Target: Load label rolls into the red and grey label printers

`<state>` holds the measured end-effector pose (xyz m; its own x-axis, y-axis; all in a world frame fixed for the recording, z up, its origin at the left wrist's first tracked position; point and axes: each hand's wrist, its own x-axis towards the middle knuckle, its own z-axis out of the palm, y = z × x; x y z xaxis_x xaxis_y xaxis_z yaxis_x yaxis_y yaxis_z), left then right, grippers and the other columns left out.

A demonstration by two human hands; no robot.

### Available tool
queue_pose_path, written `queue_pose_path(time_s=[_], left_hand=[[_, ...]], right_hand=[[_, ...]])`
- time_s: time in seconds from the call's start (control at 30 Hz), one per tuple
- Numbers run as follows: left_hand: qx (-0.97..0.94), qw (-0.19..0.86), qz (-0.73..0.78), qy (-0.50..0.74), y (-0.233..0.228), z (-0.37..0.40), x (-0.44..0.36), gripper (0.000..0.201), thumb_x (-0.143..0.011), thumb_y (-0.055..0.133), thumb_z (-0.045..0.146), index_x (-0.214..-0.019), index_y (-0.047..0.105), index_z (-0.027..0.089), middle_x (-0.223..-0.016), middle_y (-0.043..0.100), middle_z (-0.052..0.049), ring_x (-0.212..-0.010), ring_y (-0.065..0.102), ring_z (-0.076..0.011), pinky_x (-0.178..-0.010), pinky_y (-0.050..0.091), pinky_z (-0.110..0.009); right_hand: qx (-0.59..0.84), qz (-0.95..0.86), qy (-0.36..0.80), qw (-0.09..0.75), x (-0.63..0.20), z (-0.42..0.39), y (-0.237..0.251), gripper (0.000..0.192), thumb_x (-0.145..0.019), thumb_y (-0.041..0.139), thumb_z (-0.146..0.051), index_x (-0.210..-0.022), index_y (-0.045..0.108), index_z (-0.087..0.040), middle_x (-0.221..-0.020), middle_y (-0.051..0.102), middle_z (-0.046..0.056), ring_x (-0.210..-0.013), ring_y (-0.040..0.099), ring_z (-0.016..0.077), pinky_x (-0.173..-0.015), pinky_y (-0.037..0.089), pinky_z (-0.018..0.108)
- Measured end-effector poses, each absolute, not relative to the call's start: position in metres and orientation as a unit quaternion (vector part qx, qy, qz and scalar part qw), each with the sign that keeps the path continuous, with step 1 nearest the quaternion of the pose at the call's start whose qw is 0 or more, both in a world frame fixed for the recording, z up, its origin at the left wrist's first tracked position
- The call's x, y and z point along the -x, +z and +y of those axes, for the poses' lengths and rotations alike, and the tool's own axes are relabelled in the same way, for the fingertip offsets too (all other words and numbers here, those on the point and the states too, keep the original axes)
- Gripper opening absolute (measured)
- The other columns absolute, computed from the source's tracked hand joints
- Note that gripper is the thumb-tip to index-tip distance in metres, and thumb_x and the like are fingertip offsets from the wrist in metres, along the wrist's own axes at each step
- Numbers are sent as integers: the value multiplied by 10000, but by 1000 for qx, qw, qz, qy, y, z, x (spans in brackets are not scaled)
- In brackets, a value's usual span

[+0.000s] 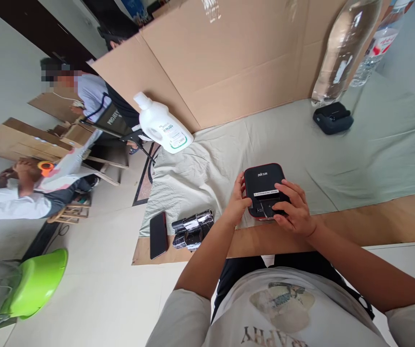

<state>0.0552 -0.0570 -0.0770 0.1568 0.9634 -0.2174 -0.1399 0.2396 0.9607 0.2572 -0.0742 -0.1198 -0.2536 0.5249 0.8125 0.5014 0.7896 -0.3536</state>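
A black device [262,178] with a red rim lies flat on the pale green cloth [225,149], close to the near edge of the table [384,214], between the two hands. The left hand [235,202] is clamped on its left side, fingers along the edge and thumb over the near-left corner. The right hand [297,207] reaches over its near-right part, curved fingers touching the top beside a white label strip [266,193]; whether these fingers pinch anything cannot be told.

Left of the device, near the table edge, lie dark, shiny rolls [193,229], with a phone [158,235] just beyond them to the left. Farther off on the left, a white jug [166,127] stands by an upright cardboard panel [236,62]. On the far right sit a dark case [332,119], a large clear bottle [346,53] and a smaller labelled bottle [375,53]. Past the table on the left are two seated people and a green basin [41,284].
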Motion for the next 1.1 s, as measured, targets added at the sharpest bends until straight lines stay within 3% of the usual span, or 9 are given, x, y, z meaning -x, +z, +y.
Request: queue_pose_path(time_s=[0.23,0.4,0.47,0.57,0.7,0.83,0.97,1.1], left_hand=[[-452,677,428,392,-82,-57,-46,1140,-600,593,71,-1586,103,368,-1603,352,13,-1295,499,-224,-1007,458,-317],[-485,646,424,408,-92,-56,-42,1154,-640,616,101,-1579,20,410,-1673,178,40,-1471,304,-223,-1134,361,-360],[-497,631,441,401,-92,-55,-40,1150,-638,628,122,-1580,29,399,-1684,128,24,-1493,261,-236,-1150,345,-383],[-511,617,470,371,-86,-55,-38,1079,-650,612,126,-1574,115,375,-1687,113,-9,-1451,341,-260,-1133,374,-419],[-561,500,559,351,-69,-57,-39,819,-711,597,132,-1484,369,279,-1574,375,-82,-1360,453,-267,-1071,439,-434],[-678,304,585,324,-46,-54,-54,362,-848,528,151,-1192,624,207,-1251,652,-88,-1204,571,-230,-1035,464,-408],[-784,195,572,145,-34,-36,-83,292,-894,506,148,-1117,680,218,-1176,716,-69,-1160,598,-250,-1031,445,-426],[-804,100,584,-42,-38,-15,-107,278,-866,579,206,-1114,701,175,-1133,728,-116,-1199,564,-311,-1018,413,-452]], right_hand=[[326,-785,-2,527,-254,-77,-118,111,-897,581,-300,-844,637,-220,-1383,588,94,-1343,495,316,-1077,442,515],[329,-786,1,523,-252,-77,-117,78,-885,600,-277,-831,621,-225,-1273,667,89,-1329,517,308,-1085,427,514],[315,-796,28,516,-254,-75,-116,69,-891,590,-287,-867,622,-231,-1213,692,87,-1288,549,290,-1041,469,490],[279,-823,56,492,-266,-69,-115,184,-924,555,-361,-1036,612,-227,-1206,682,111,-1237,575,286,-992,502,492],[247,-860,57,442,-303,-49,-122,457,-963,450,-524,-1281,527,-206,-1326,606,162,-1250,554,314,-997,487,531],[299,-877,53,373,-340,-28,-144,464,-971,438,-501,-1314,514,-196,-1299,604,174,-1172,591,312,-951,511,524],[363,-868,39,336,-352,-21,-163,375,-970,476,-401,-1267,540,-181,-1208,639,163,-1090,614,300,-909,534,509],[379,-867,24,323,-347,-22,-166,357,-970,478,-387,-1241,547,-165,-1168,654,161,-1062,612,298,-896,540,495]])
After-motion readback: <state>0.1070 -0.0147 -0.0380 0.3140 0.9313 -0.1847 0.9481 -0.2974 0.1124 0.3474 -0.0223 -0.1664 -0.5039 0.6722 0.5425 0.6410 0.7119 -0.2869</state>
